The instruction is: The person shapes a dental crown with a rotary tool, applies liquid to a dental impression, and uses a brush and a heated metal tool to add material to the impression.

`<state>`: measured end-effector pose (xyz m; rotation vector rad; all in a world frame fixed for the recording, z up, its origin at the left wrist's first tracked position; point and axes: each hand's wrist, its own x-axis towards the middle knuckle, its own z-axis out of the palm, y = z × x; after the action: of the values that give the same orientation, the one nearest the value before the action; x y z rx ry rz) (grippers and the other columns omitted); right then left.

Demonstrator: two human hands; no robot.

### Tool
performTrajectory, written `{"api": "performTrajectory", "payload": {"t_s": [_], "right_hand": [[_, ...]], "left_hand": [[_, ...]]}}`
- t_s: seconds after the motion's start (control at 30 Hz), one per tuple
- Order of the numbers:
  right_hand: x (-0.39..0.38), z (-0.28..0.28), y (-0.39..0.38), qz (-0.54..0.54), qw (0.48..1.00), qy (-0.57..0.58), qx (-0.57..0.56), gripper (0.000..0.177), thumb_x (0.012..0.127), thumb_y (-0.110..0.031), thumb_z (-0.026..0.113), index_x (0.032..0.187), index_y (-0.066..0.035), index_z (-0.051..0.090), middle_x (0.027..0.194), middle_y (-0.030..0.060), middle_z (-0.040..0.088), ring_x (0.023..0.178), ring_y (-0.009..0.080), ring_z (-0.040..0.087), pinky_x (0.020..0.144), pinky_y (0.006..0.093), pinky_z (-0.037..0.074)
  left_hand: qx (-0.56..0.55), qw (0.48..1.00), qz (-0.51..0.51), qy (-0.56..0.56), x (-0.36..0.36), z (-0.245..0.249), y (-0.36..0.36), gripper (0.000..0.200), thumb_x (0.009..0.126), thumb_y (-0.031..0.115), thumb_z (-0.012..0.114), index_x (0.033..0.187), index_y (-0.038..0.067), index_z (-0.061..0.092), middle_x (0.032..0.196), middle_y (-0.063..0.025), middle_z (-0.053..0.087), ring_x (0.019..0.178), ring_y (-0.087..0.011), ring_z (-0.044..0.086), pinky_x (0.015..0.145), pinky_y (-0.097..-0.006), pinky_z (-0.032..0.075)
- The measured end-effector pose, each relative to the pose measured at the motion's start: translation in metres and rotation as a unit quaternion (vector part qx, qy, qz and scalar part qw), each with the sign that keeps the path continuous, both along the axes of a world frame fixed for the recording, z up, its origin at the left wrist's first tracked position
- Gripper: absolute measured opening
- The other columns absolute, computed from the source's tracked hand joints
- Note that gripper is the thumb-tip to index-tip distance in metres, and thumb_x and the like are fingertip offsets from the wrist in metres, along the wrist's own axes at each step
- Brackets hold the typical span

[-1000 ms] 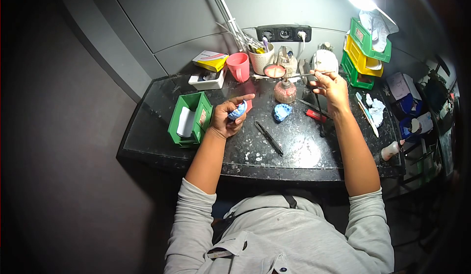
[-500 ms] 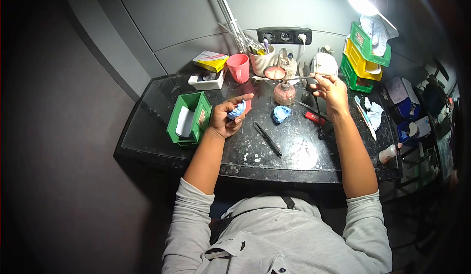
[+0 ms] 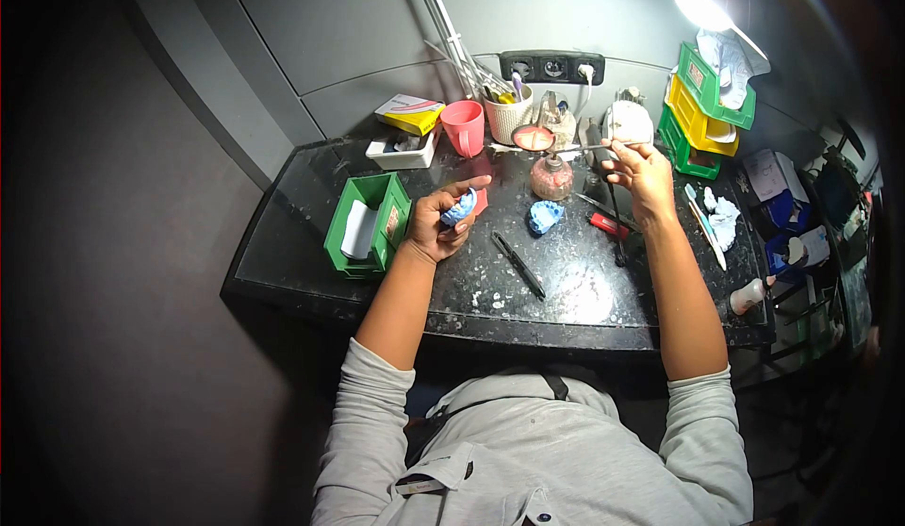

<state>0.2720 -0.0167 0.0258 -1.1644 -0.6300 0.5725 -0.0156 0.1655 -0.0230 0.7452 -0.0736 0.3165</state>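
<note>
Blue dental cast (image 3: 459,210) in left hand (image 3: 436,226), fingers closed round it, forefinger out straight. Thin metal instrument (image 3: 586,148) pinched in right hand (image 3: 644,179), fingers together on the handle, tip reaching left over glass burner (image 3: 551,177). Between the hands, on black bench (image 3: 584,290): second blue cast (image 3: 544,216), black pen-like tool (image 3: 517,265). Just below right hand, red tool (image 3: 609,225). Left of left hand, green bin (image 3: 366,226). Beyond left hand, near the wall, pink cup (image 3: 463,127).
</note>
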Motion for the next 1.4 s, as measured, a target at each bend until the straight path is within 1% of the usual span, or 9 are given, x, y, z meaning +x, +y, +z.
{"api": "performTrajectory", "payload": {"t_s": [0.17,0.27,0.43,0.47,0.63,0.7,0.83,1.1,1.4], "right_hand": [[0.001,0.002,-0.001,0.007,1.0,0.013,-0.002,0.022,0.089,-0.015,0.069,0.107,-0.003,0.064,0.102,0.0085,0.071,0.074,0.0132,0.067,0.06,0.0236,0.053],[0.001,0.003,-0.002,0.079,0.995,0.065,-0.003,0.024,0.088,-0.017,0.07,0.104,0.0,0.065,0.095,0.0093,0.071,0.072,0.0137,0.067,0.058,0.0235,0.053],[0.0,0.0,0.001,0.045,0.996,-0.043,-0.071,0.019,0.087,-0.015,0.072,0.093,0.001,0.068,0.085,0.0102,0.07,0.066,0.0152,0.067,0.055,0.0238,0.053],[-0.001,0.003,-0.001,0.074,0.995,-0.036,-0.061,0.018,0.087,-0.015,0.072,0.092,0.002,0.068,0.084,0.0102,0.069,0.069,0.016,0.068,0.056,0.0236,0.053],[-0.01,0.01,-0.002,0.098,0.994,-0.037,0.03,0.019,0.088,-0.016,0.071,0.096,0.001,0.067,0.09,0.0106,0.071,0.075,0.0151,0.069,0.061,0.0241,0.054],[-0.011,0.01,0.003,0.023,0.994,-0.037,0.099,0.019,0.089,-0.014,0.07,0.1,0.001,0.066,0.093,0.0112,0.071,0.079,0.0169,0.07,0.062,0.025,0.055],[-0.012,0.011,0.011,0.011,0.993,-0.065,0.097,0.021,0.089,-0.009,0.069,0.105,0.004,0.065,0.097,0.0145,0.071,0.081,0.0196,0.071,0.063,0.0261,0.058],[-0.014,0.008,0.02,0.005,0.995,-0.073,0.064,0.016,0.09,-0.008,0.067,0.104,0.001,0.065,0.094,0.0108,0.072,0.076,0.0148,0.069,0.058,0.0233,0.055],[-0.014,0.005,0.019,0.006,0.996,-0.076,0.055,0.016,0.09,-0.008,0.067,0.104,0.001,0.066,0.093,0.0109,0.072,0.076,0.0148,0.069,0.058,0.0239,0.056]], "left_hand": [[0.001,1.0,0.003,0.0,0.0,-0.001,0.0,0.057,0.081,0.008,0.039,0.136,-0.004,0.048,0.059,-0.0129,0.055,0.031,-0.0085,0.029,0.028,-0.0191,0.026],[0.004,1.0,0.001,-0.004,0.0,0.0,0.001,0.057,0.081,0.008,0.039,0.136,-0.004,0.048,0.059,-0.013,0.055,0.031,-0.0087,0.029,0.028,-0.0191,0.026],[0.006,1.0,0.008,0.011,0.0,0.002,-0.002,0.057,0.081,0.009,0.039,0.135,-0.003,0.049,0.058,-0.0124,0.054,0.032,-0.0091,0.031,0.029,-0.0195,0.027],[0.008,1.0,0.007,0.01,0.001,0.002,0.0,0.057,0.081,0.009,0.039,0.135,-0.003,0.049,0.058,-0.0124,0.054,0.032,-0.0091,0.031,0.029,-0.0195,0.027],[0.013,1.0,0.012,0.006,0.0,0.001,0.0,0.057,0.08,0.008,0.039,0.135,-0.003,0.049,0.058,-0.012,0.054,0.032,-0.0089,0.031,0.029,-0.0195,0.026],[0.012,1.0,0.012,0.007,0.0,0.001,0.0,0.057,0.08,0.008,0.039,0.135,-0.003,0.049,0.058,-0.012,0.054,0.032,-0.0087,0.031,0.029,-0.0197,0.027],[0.013,1.0,0.004,0.009,0.001,0.002,-0.001,0.058,0.08,0.008,0.04,0.135,-0.003,0.049,0.058,-0.0119,0.055,0.032,-0.0087,0.031,0.029,-0.0196,0.027],[0.022,1.0,0.008,0.012,0.001,0.002,-0.001,0.058,0.079,0.009,0.041,0.135,-0.003,0.049,0.059,-0.0111,0.055,0.032,-0.0083,0.031,0.029,-0.0193,0.027],[0.028,0.999,0.012,0.017,0.0,0.003,-0.001,0.057,0.08,0.01,0.041,0.135,-0.004,0.049,0.06,-0.0107,0.055,0.032,-0.008,0.03,0.029,-0.0192,0.026]]}}
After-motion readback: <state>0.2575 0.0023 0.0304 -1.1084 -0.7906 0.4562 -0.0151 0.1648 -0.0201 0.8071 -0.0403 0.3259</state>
